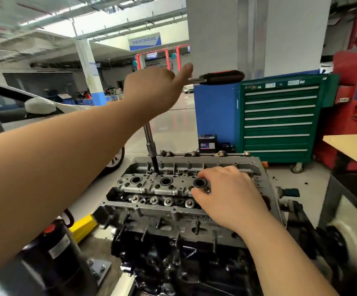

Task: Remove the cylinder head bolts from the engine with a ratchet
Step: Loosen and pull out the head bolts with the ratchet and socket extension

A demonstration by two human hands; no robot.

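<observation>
Workshop space stretches behind, with a green tool cabinet [280, 120] against a pillar and a white car [40, 105] off to the left. Mounted on a stand in the foreground, the engine [173, 210] has its cylinder head [164, 186] facing up, so the bolt holes are reached from above. A ratchet [216, 77] rides on a long extension [150, 146] that drops into the far-left corner of the head, probably so that the handle can swing clear of the casting. The left hand [154, 88] is curled over the ratchet head, thumb lying out along the handle. The right hand [226, 193] rests on the head's right part, seemingly steadying it, fingers bent loosely beside a spark-plug well [200, 183]; I cannot tell whether they pinch anything.
</observation>
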